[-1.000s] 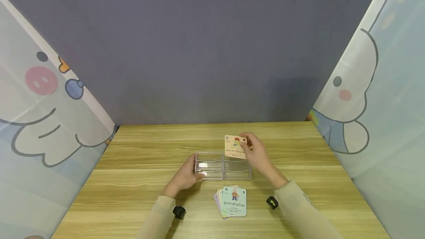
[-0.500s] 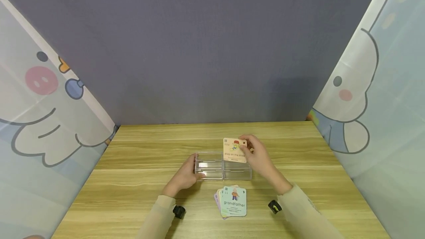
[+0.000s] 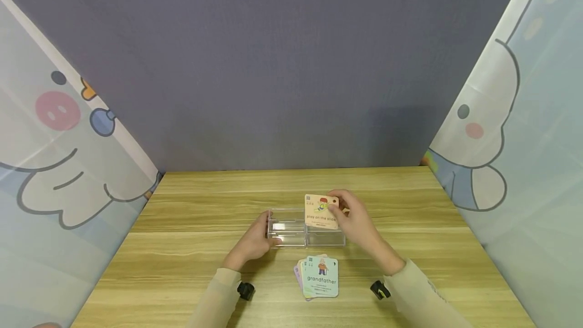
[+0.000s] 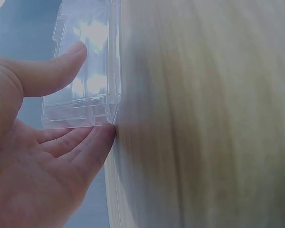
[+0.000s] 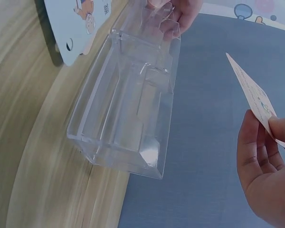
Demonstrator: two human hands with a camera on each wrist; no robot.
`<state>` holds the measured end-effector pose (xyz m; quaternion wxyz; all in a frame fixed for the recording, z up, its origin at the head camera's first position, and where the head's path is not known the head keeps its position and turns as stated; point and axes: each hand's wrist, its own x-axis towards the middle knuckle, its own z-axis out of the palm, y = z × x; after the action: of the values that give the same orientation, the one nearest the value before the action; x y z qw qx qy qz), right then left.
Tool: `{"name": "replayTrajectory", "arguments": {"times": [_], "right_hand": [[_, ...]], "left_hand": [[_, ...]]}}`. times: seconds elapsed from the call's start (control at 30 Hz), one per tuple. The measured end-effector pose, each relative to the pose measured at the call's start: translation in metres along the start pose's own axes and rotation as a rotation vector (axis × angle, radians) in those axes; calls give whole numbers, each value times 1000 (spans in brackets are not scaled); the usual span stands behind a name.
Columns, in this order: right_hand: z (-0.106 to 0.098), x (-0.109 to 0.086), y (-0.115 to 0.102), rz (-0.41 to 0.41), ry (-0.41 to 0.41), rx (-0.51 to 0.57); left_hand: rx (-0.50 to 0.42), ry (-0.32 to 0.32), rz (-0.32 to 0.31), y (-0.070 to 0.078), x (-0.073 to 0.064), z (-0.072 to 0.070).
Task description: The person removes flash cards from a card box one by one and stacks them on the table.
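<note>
My right hand (image 3: 357, 222) pinches an orange-bordered flash card (image 3: 321, 212), printed "play on the slide", by its upper right corner. The card is raised above the back right of a clear plastic holder (image 3: 288, 227) with several compartments; in the right wrist view the card (image 5: 257, 99) is tilted and apart from the holder. My left hand (image 3: 253, 239) holds the holder's left end, the thumb on its front side and the fingers (image 4: 85, 152) along the end wall. In front of the holder lies a fanned stack of flash cards (image 3: 321, 278), a green "grandfather" card on top.
The wooden table (image 3: 191, 262) ends at a dark grey cloth backdrop (image 3: 291, 90). Cartoon-printed curtains (image 3: 537, 130) stand at both sides. A black wrist strap piece (image 3: 246, 291) shows beside the left sleeve, another (image 3: 380, 290) beside the right.
My right hand has lowered the "play on the slide" card and drawn it slightly nearer, over the holder's right half. The left hand, the holder and the stack have stayed still.
</note>
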<state>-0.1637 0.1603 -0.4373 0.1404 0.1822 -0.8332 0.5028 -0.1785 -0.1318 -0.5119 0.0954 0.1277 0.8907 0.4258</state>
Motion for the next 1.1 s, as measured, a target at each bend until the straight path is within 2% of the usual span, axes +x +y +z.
{"name": "replayTrajectory", "arguments": {"times": [0.33, 0.67, 0.9, 1.1], "right_hand": [[-2, -7, -10, 43, -37, 26], [-2, -14, -13, 39, -49, 33], [-2, -20, -19, 69, -57, -9], [-2, -24, -20, 49, -65, -17]], "left_hand": [[-12, -2, 4, 1, -1, 1], [-4, 12, -1, 1, -1, 2], [8, 8, 0, 1, -1, 1], [7, 7, -7, 1, -1, 1]]}}
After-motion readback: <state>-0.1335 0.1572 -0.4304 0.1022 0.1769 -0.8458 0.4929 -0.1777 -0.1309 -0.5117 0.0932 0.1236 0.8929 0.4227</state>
